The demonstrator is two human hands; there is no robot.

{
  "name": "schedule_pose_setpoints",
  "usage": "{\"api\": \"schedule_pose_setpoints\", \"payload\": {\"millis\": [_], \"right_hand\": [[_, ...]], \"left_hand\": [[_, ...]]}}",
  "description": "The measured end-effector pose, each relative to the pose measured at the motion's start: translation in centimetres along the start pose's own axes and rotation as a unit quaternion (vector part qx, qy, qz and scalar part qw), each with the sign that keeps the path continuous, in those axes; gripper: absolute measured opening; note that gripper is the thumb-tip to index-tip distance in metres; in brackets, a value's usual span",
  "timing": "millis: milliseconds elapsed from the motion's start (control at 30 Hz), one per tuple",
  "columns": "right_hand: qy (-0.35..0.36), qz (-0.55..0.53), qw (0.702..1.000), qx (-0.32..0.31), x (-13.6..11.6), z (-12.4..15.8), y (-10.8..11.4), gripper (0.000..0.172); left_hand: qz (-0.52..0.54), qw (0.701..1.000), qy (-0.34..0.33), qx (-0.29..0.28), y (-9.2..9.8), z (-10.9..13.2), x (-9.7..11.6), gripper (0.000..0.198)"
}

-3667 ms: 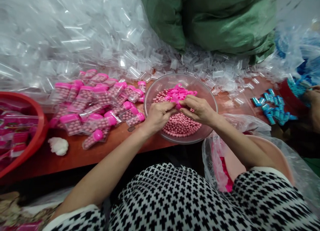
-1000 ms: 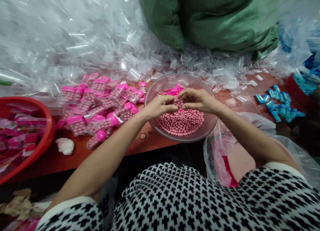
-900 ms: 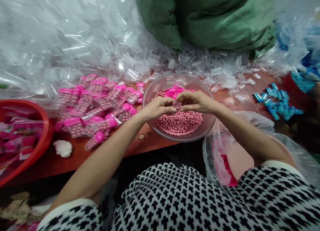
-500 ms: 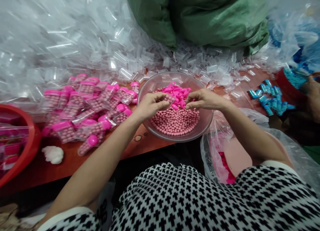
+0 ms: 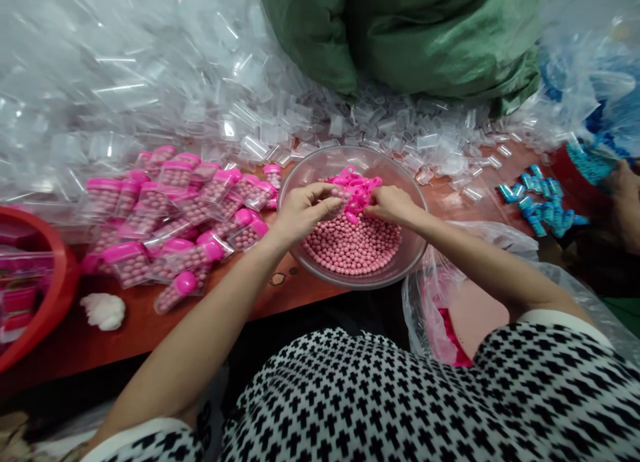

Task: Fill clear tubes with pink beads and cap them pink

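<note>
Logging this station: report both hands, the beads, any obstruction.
Left hand holding clear bead-filled container. Right hand at pink plastic pieces, grip unclear. Loose pink beads in the bowl. Nothing visibly blocking either hand.

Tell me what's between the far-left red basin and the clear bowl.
In the head view, a heap of pink-capped bead containers toward the bowl and a white wad near the basin.
</note>
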State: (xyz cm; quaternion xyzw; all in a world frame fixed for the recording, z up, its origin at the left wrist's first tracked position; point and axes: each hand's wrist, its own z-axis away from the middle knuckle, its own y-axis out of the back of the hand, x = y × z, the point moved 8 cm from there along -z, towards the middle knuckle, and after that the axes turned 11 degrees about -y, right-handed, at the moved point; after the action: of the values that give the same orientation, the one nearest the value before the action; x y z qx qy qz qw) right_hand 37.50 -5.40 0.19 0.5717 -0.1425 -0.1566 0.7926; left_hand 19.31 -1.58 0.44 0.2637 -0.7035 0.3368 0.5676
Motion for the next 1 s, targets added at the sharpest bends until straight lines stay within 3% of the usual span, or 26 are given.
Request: {"api": "schedule_pose_setpoints", "payload": {"millis": [67,133,200,267,300,333,400,533,633,767,1000], "right_hand": [[-0.013,-0.086,0.996,0.002,1.2,0.1,0.7,0.014],[-0.026,-0.284,0.957,-0.054,2.3,0.4,0.8,0.012],[-0.047,-0.515,0.842,-0.156,2.5,1.1,0.1,0.012],[-0.071,-0.647,0.720,-0.240,1.8,2.0,-0.7,0.011],[-0.076,-0.673,0.687,-0.264,1.4,2.4,-1.0,0.011],[-0.071,-0.683,0.674,-0.271,1.0,2.8,-1.1,0.011],[-0.011,-0.681,0.693,-0.234,0.1,3.2,-0.3,0.012],[0.189,-0.547,0.815,-0.006,-1.2,4.9,3.5,0.023],[0.253,-0.376,0.882,0.132,-2.0,6.7,5.0,0.024],[0.259,-0.260,0.905,0.214,-2.4,7.8,6.0,0.028],[0.288,-0.222,0.911,0.193,-3.7,8.1,5.3,0.027]], "left_hand": [[-0.020,1.000,-0.011,-0.006,0.0,-0.1,0.1,0.051],[-0.041,0.999,-0.024,-0.020,-0.2,-0.1,0.2,0.048],[-0.052,0.997,-0.039,-0.035,-0.4,-0.2,0.2,0.046],[-0.054,0.996,-0.049,-0.042,-0.5,-0.2,0.2,0.046],[-0.055,0.996,-0.052,-0.042,-0.5,-0.2,0.2,0.045],[-0.059,0.996,-0.056,-0.044,-0.6,-0.2,0.2,0.044],[-0.072,0.994,-0.062,-0.055,-0.7,-0.2,0.1,0.041],[-0.098,0.991,-0.071,-0.061,-0.6,-0.2,0.1,0.045],[-0.123,0.988,-0.069,-0.062,-0.6,-0.1,0.1,0.049],[-0.137,0.983,-0.091,-0.079,-1.0,0.1,0.3,0.049],[-0.200,0.970,-0.129,-0.048,-0.7,0.8,1.6,0.036]]}}
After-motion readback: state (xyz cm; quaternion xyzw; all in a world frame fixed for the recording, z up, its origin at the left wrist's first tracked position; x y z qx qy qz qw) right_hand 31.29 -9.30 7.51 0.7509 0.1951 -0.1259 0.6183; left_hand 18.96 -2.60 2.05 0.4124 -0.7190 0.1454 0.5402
